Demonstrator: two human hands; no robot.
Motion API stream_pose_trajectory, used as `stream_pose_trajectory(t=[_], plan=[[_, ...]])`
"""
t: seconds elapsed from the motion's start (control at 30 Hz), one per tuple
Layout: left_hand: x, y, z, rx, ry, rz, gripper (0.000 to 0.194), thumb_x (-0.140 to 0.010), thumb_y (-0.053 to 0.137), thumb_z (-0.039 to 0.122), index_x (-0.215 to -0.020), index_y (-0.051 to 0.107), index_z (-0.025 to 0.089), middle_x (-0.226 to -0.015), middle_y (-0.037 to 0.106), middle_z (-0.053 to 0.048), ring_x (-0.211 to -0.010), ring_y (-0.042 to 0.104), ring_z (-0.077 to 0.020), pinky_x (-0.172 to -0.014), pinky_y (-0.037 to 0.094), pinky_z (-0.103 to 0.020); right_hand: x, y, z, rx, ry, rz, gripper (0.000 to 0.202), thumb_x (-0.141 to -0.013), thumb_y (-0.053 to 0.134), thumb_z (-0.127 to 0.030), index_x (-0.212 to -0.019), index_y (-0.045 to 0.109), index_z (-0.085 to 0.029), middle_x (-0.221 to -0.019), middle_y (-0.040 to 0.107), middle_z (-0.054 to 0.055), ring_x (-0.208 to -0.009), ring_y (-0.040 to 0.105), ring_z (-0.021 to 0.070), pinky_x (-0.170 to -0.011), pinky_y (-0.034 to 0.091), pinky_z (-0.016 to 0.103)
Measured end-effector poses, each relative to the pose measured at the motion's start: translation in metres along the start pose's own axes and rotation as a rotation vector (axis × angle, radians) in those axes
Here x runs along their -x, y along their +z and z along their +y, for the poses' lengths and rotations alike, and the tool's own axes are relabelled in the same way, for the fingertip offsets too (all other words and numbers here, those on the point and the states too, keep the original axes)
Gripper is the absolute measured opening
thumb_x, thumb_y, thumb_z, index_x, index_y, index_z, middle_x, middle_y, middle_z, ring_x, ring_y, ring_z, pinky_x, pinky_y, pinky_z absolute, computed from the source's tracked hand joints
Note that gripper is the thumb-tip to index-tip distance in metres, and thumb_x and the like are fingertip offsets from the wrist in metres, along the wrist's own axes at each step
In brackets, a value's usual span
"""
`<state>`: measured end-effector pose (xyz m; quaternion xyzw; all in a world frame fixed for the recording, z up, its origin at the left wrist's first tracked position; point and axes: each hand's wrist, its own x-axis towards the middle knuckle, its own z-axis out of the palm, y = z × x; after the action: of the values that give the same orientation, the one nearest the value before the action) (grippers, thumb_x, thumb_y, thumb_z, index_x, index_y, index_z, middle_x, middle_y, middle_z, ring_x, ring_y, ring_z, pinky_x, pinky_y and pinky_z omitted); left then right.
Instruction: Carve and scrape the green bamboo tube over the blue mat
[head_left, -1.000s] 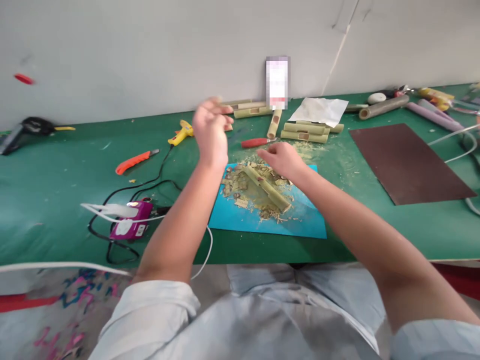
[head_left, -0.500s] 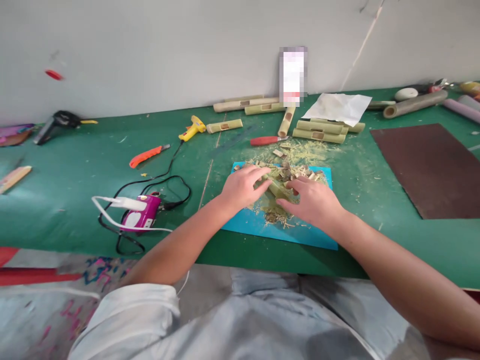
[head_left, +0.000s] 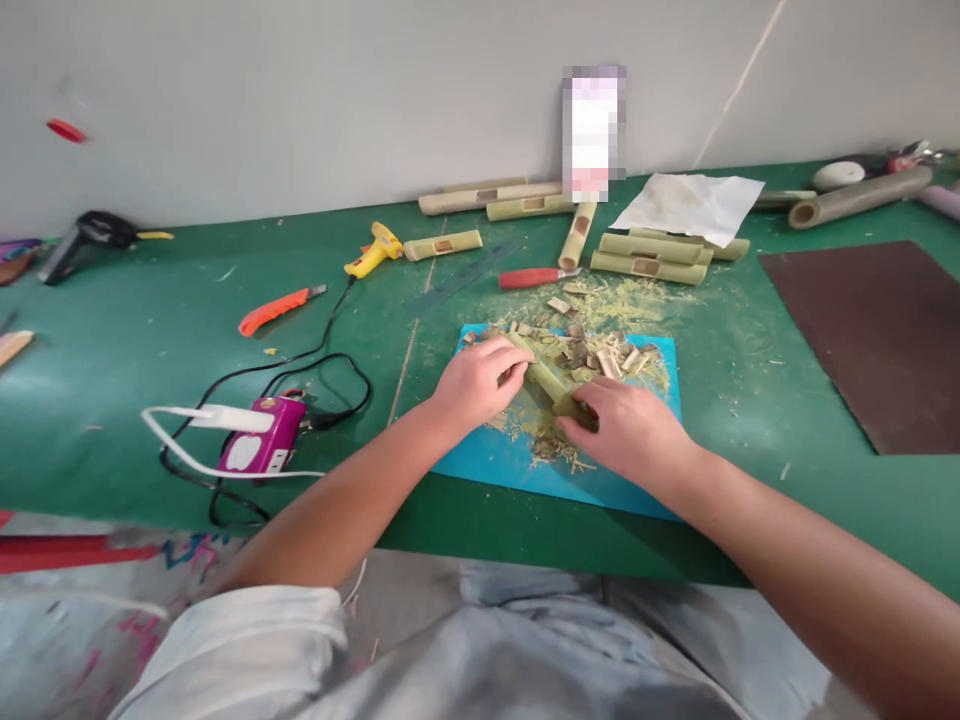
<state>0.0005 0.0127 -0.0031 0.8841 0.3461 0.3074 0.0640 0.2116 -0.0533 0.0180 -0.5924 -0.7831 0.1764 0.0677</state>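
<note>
A green bamboo tube [head_left: 551, 378] lies slanted over the middle of the blue mat [head_left: 480, 462], its far end toward the mat's far left part and its near end toward the right hand [head_left: 634, 420]. That hand has its thumb and fingers bent around the near end, holding it. The left hand [head_left: 480, 380] is above the mat's left side, fingers drawn in narrow with the tips at the tube's side; whether they grip it, I cannot tell. Shavings and chips [head_left: 611, 360] are scattered around the tube on the mat, and fine pale debris [head_left: 622, 303] spreads just beyond its far edge. Also beyond the mat are a red-handled knife [head_left: 529, 278], a notched bamboo piece [head_left: 577, 235] and, farther right, a bamboo stack [head_left: 649, 266] partly under white paper [head_left: 686, 208]. A blurred upright device [head_left: 592, 130] stands beyond the mat by the wall. Beyond and left of the mat are a short bamboo piece [head_left: 450, 246], a yellow glue gun [head_left: 373, 252] and an orange cutter [head_left: 276, 311]. Left of the mat sits a purple power block [head_left: 262, 435] with cables; well to its right, a dark brown sheet [head_left: 870, 345] lies flat on the green table [head_left: 787, 520].
</note>
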Motion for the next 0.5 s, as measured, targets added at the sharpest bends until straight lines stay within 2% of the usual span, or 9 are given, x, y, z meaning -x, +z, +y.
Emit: stream_pose_trajectory(t=[0.1, 0.23, 0.37, 0.5], plan=[[0.0012, -0.0012, -0.0055, 0.089, -0.019, 0.024, 0.012, -0.091, 0.059, 0.017, -0.096, 0.069, 0.014, -0.089, 0.068, -0.006, -0.069, 0.062, -0.0104, -0.069, 0.054, -0.024, 0.002, 0.0003, -0.0007, -0.008, -0.001, 0.003, 0.022, -0.087, 0.053, -0.039, -0.078, 0.06, -0.019, -0.078, 0.06, 0.002, -0.064, 0.049, 0.0126, -0.058, 0.028, 0.028], [0.0025, -0.002, -0.0082, 0.156, -0.067, -0.004, 0.01, -0.089, 0.064, 0.018, -0.097, 0.068, 0.015, -0.089, 0.066, -0.005, -0.069, 0.061, -0.0097, -0.066, 0.054, -0.023, 0.0039, -0.0007, -0.0006, -0.021, 0.0, -0.007, 0.022, -0.087, 0.054, -0.039, -0.079, 0.059, -0.019, -0.078, 0.059, 0.001, -0.064, 0.048, 0.0124, -0.059, 0.029, 0.028], [0.0028, -0.002, -0.0077, 0.146, -0.06, -0.004, 0.008, -0.09, 0.063, 0.018, -0.095, 0.068, 0.016, -0.084, 0.066, -0.003, -0.069, 0.061, -0.0105, -0.066, 0.053, -0.024, 0.0035, -0.0011, -0.0009, -0.011, 0.005, -0.018, 0.023, -0.087, 0.053, -0.039, -0.082, 0.061, -0.019, -0.08, 0.059, 0.002, -0.066, 0.049, 0.013, -0.058, 0.028, 0.029], [0.0021, -0.0036, -0.0093, 0.074, -0.063, 0.038, 0.009, -0.092, 0.06, 0.018, -0.095, 0.068, 0.017, -0.09, 0.068, -0.005, -0.08, 0.065, -0.0134, -0.073, 0.054, -0.026, 0.0033, 0.0001, -0.0008, 0.001, -0.008, -0.002, 0.023, -0.088, 0.053, -0.04, -0.084, 0.062, -0.018, -0.08, 0.059, 0.002, -0.065, 0.051, 0.0129, -0.058, 0.028, 0.028]])
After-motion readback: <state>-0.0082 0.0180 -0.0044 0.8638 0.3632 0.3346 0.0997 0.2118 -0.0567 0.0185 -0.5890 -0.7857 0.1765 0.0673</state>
